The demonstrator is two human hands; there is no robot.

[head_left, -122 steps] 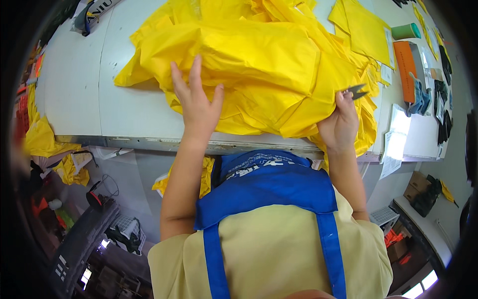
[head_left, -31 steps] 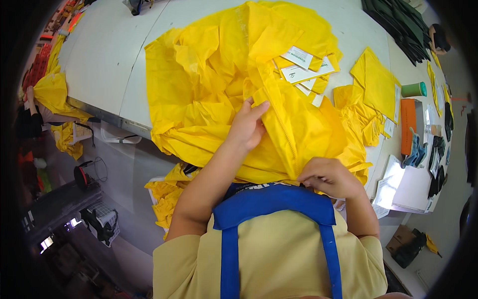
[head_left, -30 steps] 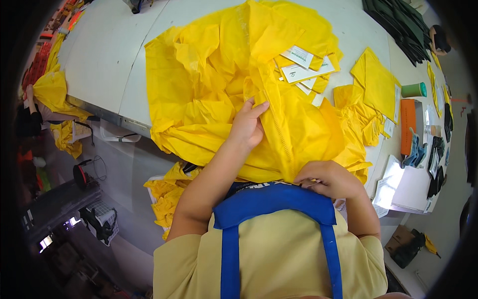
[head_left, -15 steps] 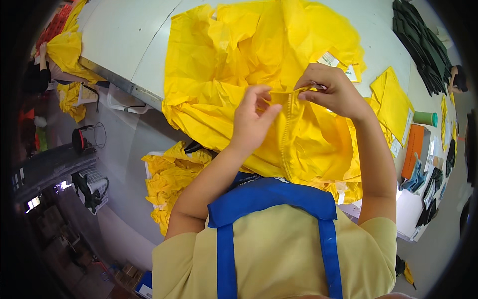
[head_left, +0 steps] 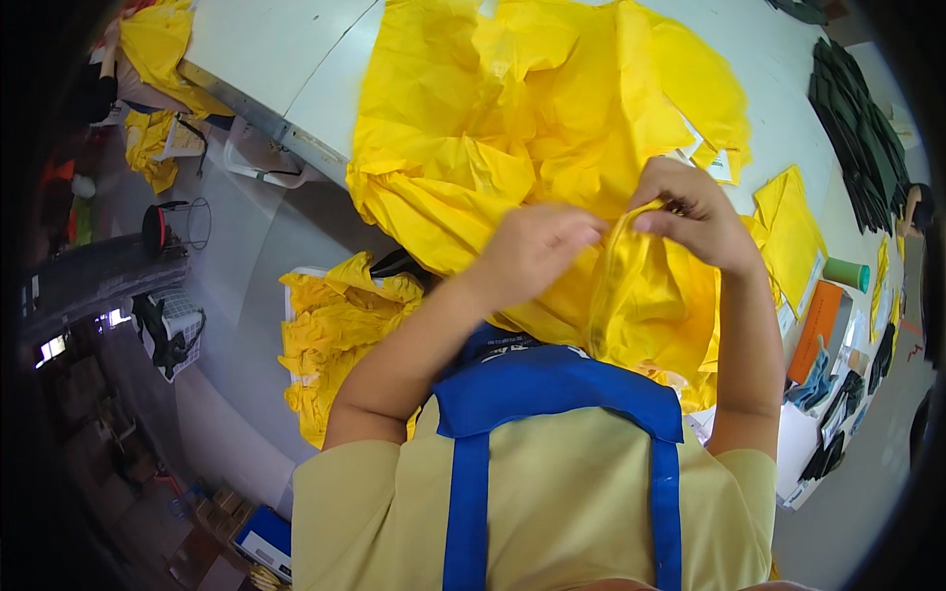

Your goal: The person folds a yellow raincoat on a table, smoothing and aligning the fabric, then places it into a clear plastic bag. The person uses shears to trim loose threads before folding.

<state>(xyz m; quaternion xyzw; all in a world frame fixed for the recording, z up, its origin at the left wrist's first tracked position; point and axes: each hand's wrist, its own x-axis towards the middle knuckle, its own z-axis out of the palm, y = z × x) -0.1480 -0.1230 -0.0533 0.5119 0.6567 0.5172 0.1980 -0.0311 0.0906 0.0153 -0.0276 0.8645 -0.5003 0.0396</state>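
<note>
step: sorting out a fold of yellow garment | left hand, right hand both pinch its edge; next likely needs even tension

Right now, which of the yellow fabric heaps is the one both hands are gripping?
The large crumpled yellow fabric garment on the white table; left hand and right hand pinch its raised fold. The smaller yellow heap sits untouched below the table edge.

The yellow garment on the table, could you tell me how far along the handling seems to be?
Already done: the yellow garment is spread over the white table. In hand: left hand and right hand pinch a raised fold between them. Left: most of the cloth lies crumpled; more yellow pieces wait below the table edge.
</note>
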